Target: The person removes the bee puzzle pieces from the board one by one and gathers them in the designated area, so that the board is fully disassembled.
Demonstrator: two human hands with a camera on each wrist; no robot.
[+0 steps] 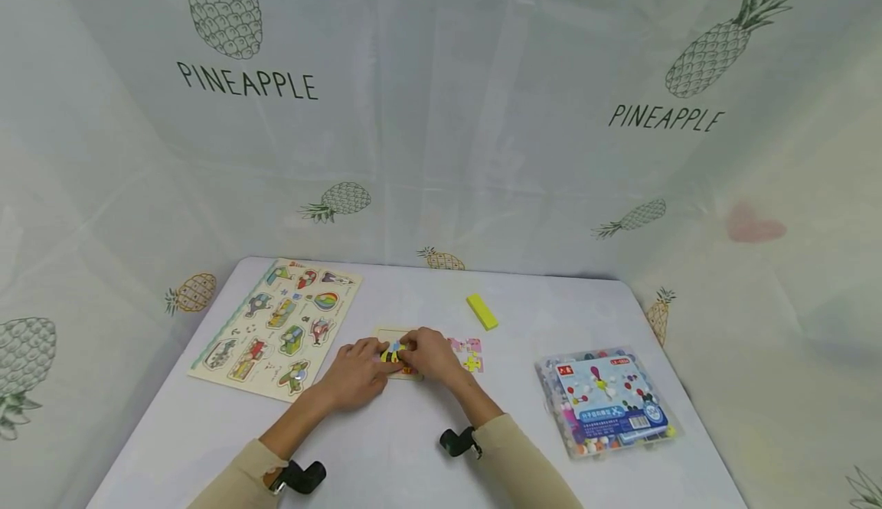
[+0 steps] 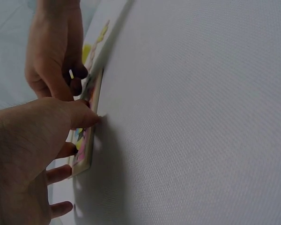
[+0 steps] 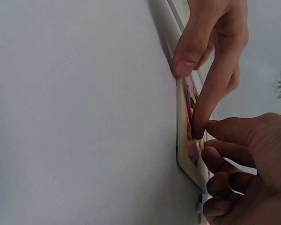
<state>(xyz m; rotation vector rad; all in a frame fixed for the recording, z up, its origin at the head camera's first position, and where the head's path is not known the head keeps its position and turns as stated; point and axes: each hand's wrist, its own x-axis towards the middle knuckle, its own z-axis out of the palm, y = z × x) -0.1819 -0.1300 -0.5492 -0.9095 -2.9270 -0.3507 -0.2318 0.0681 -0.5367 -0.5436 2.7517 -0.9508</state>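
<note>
A small framed jigsaw puzzle [image 1: 386,333] lies on the white table, its bee picture [image 1: 392,354] partly covered by fingers. My left hand [image 1: 354,375] rests at its left side. In the right wrist view, the left thumb touches the near edge of the puzzle frame [image 3: 181,131], and a straight left finger presses on the picture. My right hand [image 1: 432,354] reaches in from the right. Its thumb and forefinger pinch a small puzzle piece, mostly hidden, over the picture. Beside that hand lie loose pink and yellow puzzle pieces [image 1: 473,363].
Behind the loose pieces lies a yellow block [image 1: 481,311]. A large board of vehicle pictures [image 1: 276,333] occupies the left side. To the right stands a clear case [image 1: 606,402] of coloured balls with a blue label. A pineapple-print curtain [image 1: 448,149] hangs behind the table.
</note>
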